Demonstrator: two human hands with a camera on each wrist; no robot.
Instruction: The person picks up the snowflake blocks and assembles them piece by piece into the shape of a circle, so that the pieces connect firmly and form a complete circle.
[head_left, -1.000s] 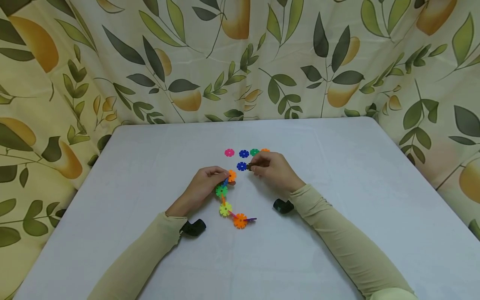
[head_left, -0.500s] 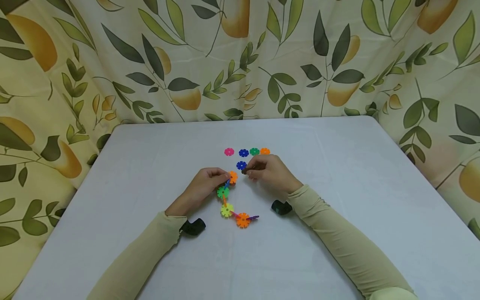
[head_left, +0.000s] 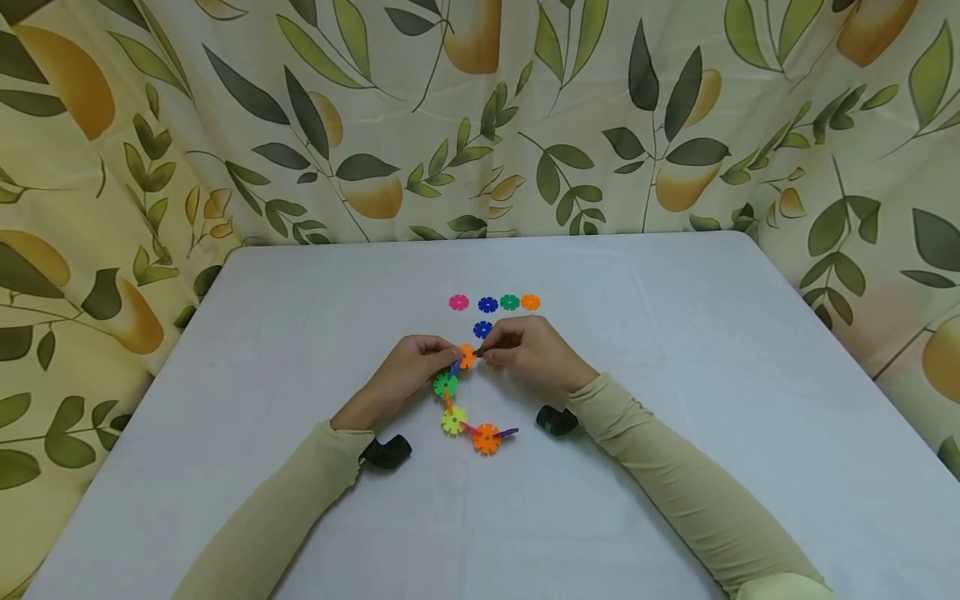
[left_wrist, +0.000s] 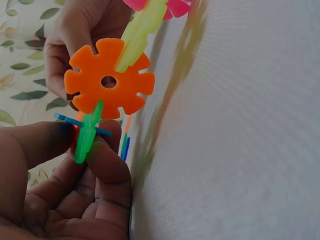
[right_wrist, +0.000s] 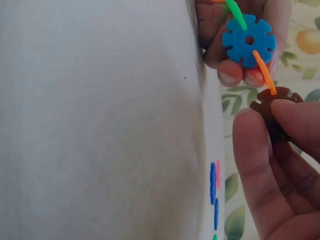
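Slotted plastic flower discs are joined into a chain; its orange disc [left_wrist: 109,82], light blue disc [right_wrist: 242,47], green disc [head_left: 446,384], yellow disc [head_left: 453,421] and purple disc [head_left: 509,432] show. My left hand [head_left: 405,371] pinches the chain's upper end around the light blue disc, with thumb and fingers. Between the thumb and forefinger of my right hand [head_left: 536,357] is a brown disc [right_wrist: 265,107]. The brown disc's rim meets the edge of the chain's end orange disc [head_left: 467,357]; how deep the slots engage, I cannot tell. The chain's lower part hangs toward the table front.
Behind the hands, a loose pink disc [head_left: 459,302], blue disc [head_left: 488,305], green disc [head_left: 510,302] and orange disc [head_left: 531,302] lie in a row on the white table [head_left: 637,500]. Another blue disc [head_left: 483,330] lies nearer the right fingers. A leaf-patterned curtain [head_left: 465,125] surrounds the table.
My right hand has moved left and toward the front, bringing the brown disc from beside the loose blue disc to the chain's end orange disc. The left hand has barely moved.
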